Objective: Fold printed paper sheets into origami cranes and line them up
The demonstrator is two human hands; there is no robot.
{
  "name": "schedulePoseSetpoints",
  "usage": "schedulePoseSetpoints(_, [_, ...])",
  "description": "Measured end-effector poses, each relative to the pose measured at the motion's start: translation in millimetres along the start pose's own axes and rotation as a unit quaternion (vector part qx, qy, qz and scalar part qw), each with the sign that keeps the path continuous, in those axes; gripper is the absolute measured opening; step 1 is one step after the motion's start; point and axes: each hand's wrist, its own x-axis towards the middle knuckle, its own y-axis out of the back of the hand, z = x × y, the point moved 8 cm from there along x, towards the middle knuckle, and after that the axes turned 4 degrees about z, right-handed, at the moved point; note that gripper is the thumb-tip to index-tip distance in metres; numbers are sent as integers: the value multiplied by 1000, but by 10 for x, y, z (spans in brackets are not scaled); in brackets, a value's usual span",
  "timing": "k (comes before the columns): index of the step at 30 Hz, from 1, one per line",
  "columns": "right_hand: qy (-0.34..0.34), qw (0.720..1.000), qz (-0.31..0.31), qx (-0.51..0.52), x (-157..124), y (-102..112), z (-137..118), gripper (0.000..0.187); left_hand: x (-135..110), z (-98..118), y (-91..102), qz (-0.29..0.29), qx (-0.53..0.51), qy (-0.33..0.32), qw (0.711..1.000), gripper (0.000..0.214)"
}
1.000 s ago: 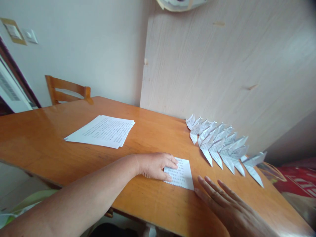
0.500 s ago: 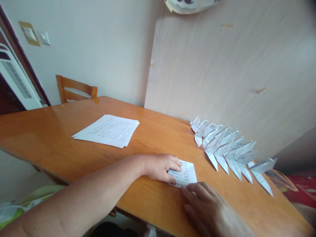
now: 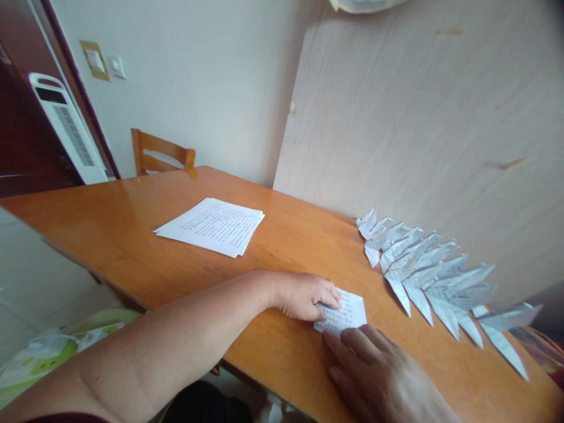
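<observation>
A small folded sheet of printed paper (image 3: 348, 311) lies on the orange wooden table (image 3: 282, 247) near its front edge. My left hand (image 3: 306, 294) lies on the paper's left edge, fingers stretched out and pressing it down. My right hand (image 3: 379, 376) covers the paper's near corner, its fingers laid flat on the fold. Neither hand lifts the sheet off the table.
A row of several folded paper shapes (image 3: 436, 276) runs along the table's right side, beside a pale wooden board (image 3: 418, 117). A stack of printed sheets (image 3: 214, 226) lies mid-table. A wooden chair (image 3: 161, 153) and a white heater (image 3: 68, 126) stand at the far left.
My right hand moved from the bare table onto the paper's near corner. The sheet now looks smaller and folded. The view has swung, shifting everything rightward in the frame.
</observation>
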Motion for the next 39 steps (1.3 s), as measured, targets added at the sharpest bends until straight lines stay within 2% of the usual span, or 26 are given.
schedulePoseSetpoints(7, [13, 999, -29, -11, 37, -30, 14, 39, 4, -14, -11, 2, -14, 3, 1000, 42])
schedulePoseSetpoints(16, [-4, 999, -19, 35, 115, 107, 17, 38, 5, -25, -17, 7, -20, 5, 1000, 40])
schedulePoseSetpoints(22, [-2, 999, -19, 43, 94, 133, 37, 44, 13, -19, -27, -2, -13, 4, 1000, 41])
schedulePoseSetpoints(32, [1, 999, -21, 34, 165, 137, 12, 40, 19, -13, -24, -5, -18, -1, 1000, 42])
schedulePoseSetpoints(39, [19, 1000, -8, 19, 120, 112, 23, 44, 15, -39, -26, 4, -29, 7, 1000, 40])
